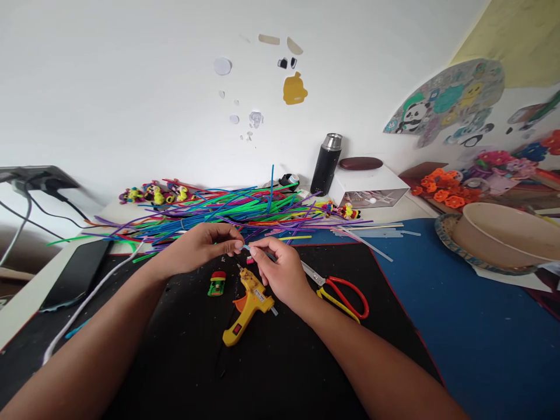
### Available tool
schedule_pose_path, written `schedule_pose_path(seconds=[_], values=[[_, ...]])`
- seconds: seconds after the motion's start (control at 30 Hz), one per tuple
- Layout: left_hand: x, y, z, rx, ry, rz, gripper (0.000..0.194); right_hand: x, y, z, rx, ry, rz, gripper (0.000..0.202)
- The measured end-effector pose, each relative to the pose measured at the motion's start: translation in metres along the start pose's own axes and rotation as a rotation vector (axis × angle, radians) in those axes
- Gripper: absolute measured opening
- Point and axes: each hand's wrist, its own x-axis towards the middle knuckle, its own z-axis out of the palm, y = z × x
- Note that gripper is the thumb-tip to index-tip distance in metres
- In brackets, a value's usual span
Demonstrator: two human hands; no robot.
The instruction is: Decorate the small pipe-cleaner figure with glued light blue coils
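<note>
Above the black mat, my left hand point(205, 248) and my right hand point(282, 271) meet fingertip to fingertip, each closed in a pinch. Between them shows a short bit of light blue pipe cleaner point(245, 247), mostly hidden by the fingers. Just below lies a yellow hot glue gun point(252, 296), its nozzle toward my fingers. A small green, yellow and red pipe-cleaner piece point(216, 284) rests to its left. Scissors point(345, 296) with red and yellow handles lie right of my right hand, their blades partly behind it. A small pink piece point(249, 260) sits under my fingertips.
A heap of coloured pipe cleaners point(245, 207) spreads along the wall. Behind stand a black thermos point(326, 165) and a white box point(371, 189). Glue sticks point(371, 231) lie at right, near a large bowl point(511, 239). A phone point(76, 274) and white cable point(87, 306) are left.
</note>
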Motion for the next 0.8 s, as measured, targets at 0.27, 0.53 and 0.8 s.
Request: schedule_pose_path(seconds=[0.27,0.53,0.8], values=[[0.0004,0.0017,-0.0003,-0.060,-0.064,-0.045,0.038,-0.0001,0.0056,-0.0007,-0.079,0.013,-0.049,0.022],[0.0007,0.0024,-0.0004,-0.061,-0.098,-0.103,0.041,-0.0005,0.0028,-0.0013,-0.063,0.004,-0.039,0.022],[0.0003,0.0070,0.0000,-0.049,-0.060,-0.104,0.039,-0.0005,0.0034,-0.0021,-0.106,0.006,-0.051,0.024]])
